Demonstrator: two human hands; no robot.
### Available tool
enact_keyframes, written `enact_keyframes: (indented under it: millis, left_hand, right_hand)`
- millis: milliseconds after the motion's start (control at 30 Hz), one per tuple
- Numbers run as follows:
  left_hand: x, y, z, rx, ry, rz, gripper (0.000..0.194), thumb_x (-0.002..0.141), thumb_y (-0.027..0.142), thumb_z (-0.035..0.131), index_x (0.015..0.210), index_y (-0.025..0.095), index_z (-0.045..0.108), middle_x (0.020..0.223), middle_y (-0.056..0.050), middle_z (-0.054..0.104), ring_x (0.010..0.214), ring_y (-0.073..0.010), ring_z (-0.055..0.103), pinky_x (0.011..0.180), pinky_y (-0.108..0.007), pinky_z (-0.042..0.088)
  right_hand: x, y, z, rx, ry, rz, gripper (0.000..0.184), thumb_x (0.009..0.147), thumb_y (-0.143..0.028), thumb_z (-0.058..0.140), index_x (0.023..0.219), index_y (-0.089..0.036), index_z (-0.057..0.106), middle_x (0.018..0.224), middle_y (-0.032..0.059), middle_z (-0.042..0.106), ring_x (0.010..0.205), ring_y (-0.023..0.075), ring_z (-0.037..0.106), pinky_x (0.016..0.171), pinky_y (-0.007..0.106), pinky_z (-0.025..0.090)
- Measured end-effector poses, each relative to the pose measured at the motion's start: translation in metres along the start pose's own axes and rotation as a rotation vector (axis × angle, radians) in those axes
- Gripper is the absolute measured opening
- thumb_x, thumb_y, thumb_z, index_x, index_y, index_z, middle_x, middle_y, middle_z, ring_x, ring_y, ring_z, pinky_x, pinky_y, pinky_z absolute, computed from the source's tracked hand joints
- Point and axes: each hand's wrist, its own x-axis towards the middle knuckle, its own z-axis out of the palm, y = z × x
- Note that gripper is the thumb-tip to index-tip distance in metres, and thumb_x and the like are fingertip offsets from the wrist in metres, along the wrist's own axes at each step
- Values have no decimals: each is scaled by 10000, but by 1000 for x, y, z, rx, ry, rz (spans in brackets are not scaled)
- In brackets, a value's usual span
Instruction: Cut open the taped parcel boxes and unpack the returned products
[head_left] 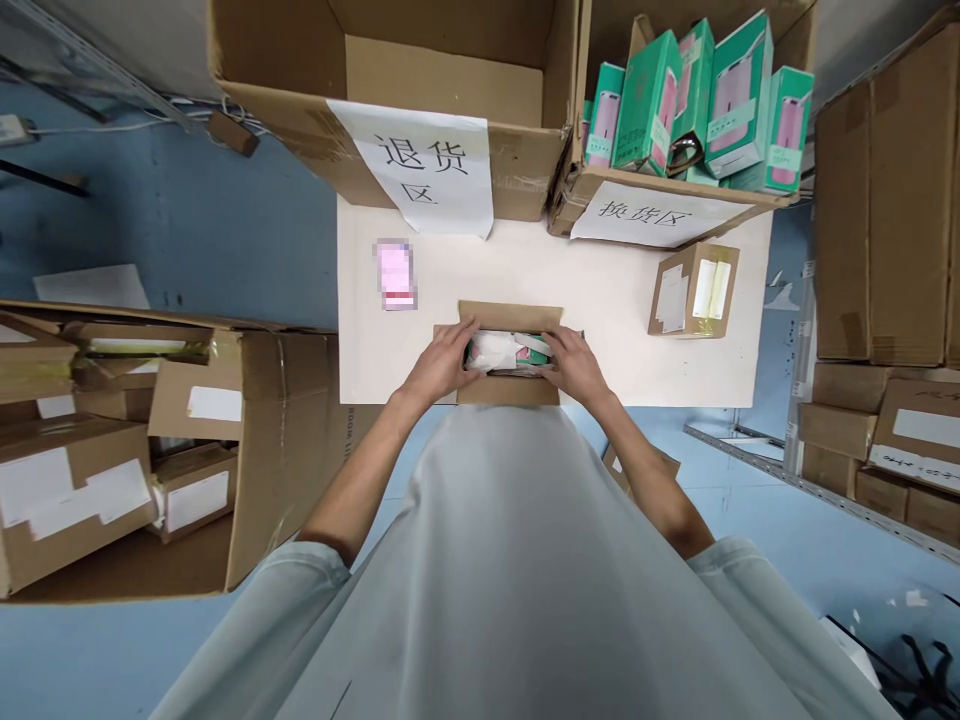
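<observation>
In front of my body a small cardboard box [508, 391] lies on the white table with its flaps folded out. Inside is a green and pink carton [534, 352], partly covered by white wrapping [493, 352]. My left hand [444, 358] grips the box at its left end, fingers at the far edge and thumb at the near one. The right hand [576, 362] grips the opposite end in the same way. Both sets of fingertips reach to the edge of the opening, so I cannot tell whether they also touch the carton.
At the table's [600, 290] back stand a large cardboard box [517, 170] and another box [559, 200] holding several green cartons [739, 95]. A taped parcel [694, 290] sits at right, a blurred pink item [396, 275] at left. A parcel-filled box [277, 450] stands beside the table.
</observation>
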Motion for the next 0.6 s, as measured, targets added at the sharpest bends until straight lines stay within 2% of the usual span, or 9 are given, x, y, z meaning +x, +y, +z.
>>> enact_keyframes:
  millis: [67, 133, 200, 300, 433, 600]
  left_hand:
    - [-2, 6, 3, 32, 8, 3, 849, 957, 287, 791, 1739, 187, 476, 1802, -172, 501, 1621, -408, 492, 1327, -582, 488]
    - [3, 16, 10, 88, -45, 1, 733, 978, 240, 740, 1684, 190, 548, 1767, -171, 537, 1565, -418, 538, 1254, -574, 556]
    - [13, 27, 19, 158, -124, -16, 723, 969, 187, 720, 1674, 177, 558, 1757, -183, 538, 1502, -436, 576, 1182, -568, 599]
    - [32, 37, 33, 247, -214, -45, 810, 939, 115, 700, 1723, 151, 499, 1705, -233, 560, 1426, -460, 610, 1115, -579, 622]
    - [46, 36, 50, 271, -231, -61, 796, 954, 75, 623, 1736, 125, 480, 1599, -285, 594, 1438, -469, 588, 1054, -569, 638]
    - [42, 28, 62, 288, -226, -18, 552, 1037, 43, 459, 1519, 164, 701, 1520, -251, 644, 1412, -399, 629, 1034, -508, 646]
  right_hand:
    - [-1, -11, -2, -33, -7, 21, 560, 1104, -369, 694, 1617, -150, 639, 1658, 215, 635, 1546, 382, 541, 1322, 528, 443]
    - [4, -24, -1, -93, -51, 68, 537, 1096, -355, 700, 1575, -114, 659, 1588, 235, 672, 1495, 400, 550, 1279, 523, 466]
    - [12, -35, 4, -155, -101, 115, 583, 1082, -344, 714, 1584, -60, 633, 1573, 269, 664, 1491, 417, 538, 1263, 521, 465]
    - [24, -49, 15, -201, -169, 123, 662, 1076, -298, 700, 1652, -8, 555, 1547, 296, 670, 1474, 421, 553, 1266, 518, 460]
    - [32, -56, 27, -173, -229, 130, 723, 1088, -197, 606, 1771, -57, 418, 1597, 288, 651, 1498, 398, 580, 1251, 496, 508]
    - [32, -54, 39, -104, -298, 161, 715, 1105, -123, 520, 1805, -134, 375, 1681, 263, 576, 1457, 346, 665, 1173, 434, 582]
